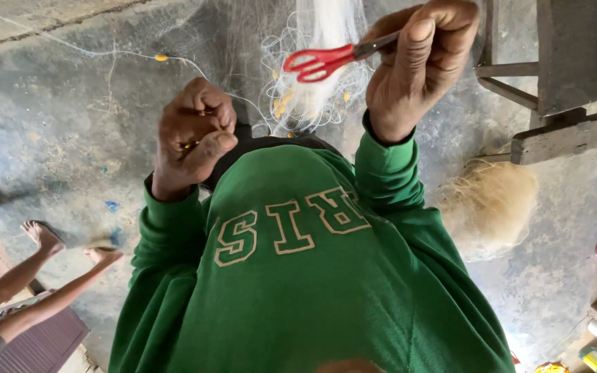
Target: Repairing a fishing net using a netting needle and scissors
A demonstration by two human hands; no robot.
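Rough concrete floor (70, 103) | left hand (191, 135) pinches fine net (319, 41) | right hand (416, 65) grips red-handled scissors (326, 61)

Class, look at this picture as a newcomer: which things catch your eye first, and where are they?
The red-handled scissors at top centre, held in the right hand. Below them, a green sweatshirt fills the middle. The left hand pinches fine white netting with small yellow floats.
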